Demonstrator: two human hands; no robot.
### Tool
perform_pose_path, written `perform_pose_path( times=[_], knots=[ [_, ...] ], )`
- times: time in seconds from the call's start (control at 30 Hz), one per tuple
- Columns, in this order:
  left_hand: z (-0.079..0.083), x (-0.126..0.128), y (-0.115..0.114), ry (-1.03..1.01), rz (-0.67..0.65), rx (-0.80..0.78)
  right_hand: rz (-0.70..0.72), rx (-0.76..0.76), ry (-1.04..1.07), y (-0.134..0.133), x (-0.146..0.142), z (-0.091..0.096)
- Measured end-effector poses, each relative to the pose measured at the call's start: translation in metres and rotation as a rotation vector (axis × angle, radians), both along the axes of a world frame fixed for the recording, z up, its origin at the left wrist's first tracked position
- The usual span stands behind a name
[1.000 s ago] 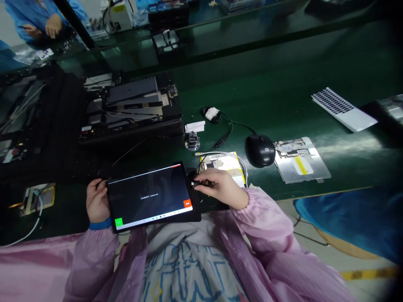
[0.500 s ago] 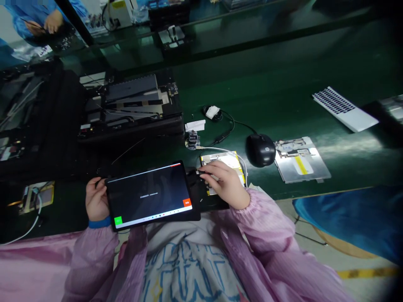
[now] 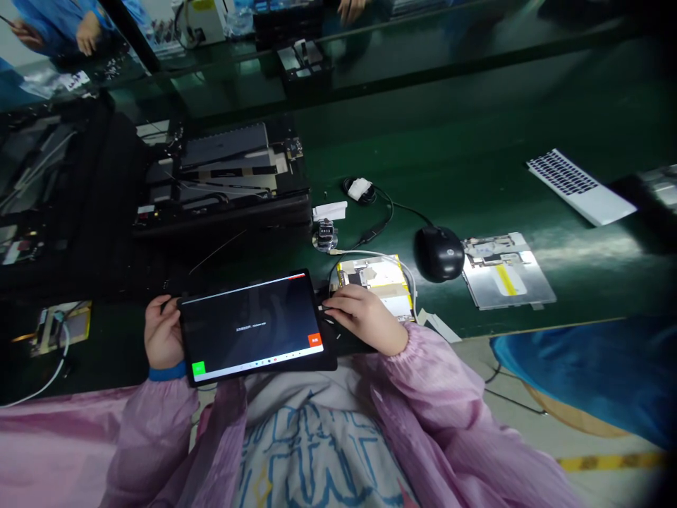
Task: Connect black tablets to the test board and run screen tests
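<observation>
One lit tablet (image 3: 251, 331) below and left of centre, fingers of left hand (image 3: 163, 339) gripping its left edge, those of right hand (image 3: 364, 317) pinching small plug (image 3: 320, 307) at its right edge, black mouse (image 3: 438, 254) right of centre, co-worker's hand (image 3: 88, 33) upper left.

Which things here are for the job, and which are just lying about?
In the job:
- tablet, in the left hand
- plug, in the right hand
- perhaps the mouse, judging by its cord

Seemingly just lying about:
- keyboard
- metal plate
- white strip
</observation>
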State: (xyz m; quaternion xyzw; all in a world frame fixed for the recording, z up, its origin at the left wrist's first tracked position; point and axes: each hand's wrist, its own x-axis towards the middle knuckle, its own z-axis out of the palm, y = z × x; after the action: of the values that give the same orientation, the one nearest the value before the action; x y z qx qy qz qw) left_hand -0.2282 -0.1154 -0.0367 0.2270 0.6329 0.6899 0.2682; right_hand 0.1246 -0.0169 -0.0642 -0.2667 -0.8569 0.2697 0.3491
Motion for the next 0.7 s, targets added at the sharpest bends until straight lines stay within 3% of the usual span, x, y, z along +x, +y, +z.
perform_pose_path(
  times=[0.2,0.47,0.7],
  knots=[
    [-0.001,0.000,-0.002,-0.004,-0.013,-0.011,-0.004,-0.014,0.032,-0.004,-0.002,-0.004],
    [-0.016,-0.001,-0.008,0.064,0.010,0.025,-0.010,0.023,0.044,-0.011,-0.007,-0.003],
    [-0.011,0.008,-0.022,-0.036,-0.090,0.026,0.011,0.037,0.071,-0.018,-0.007,-0.003]
  ],
)
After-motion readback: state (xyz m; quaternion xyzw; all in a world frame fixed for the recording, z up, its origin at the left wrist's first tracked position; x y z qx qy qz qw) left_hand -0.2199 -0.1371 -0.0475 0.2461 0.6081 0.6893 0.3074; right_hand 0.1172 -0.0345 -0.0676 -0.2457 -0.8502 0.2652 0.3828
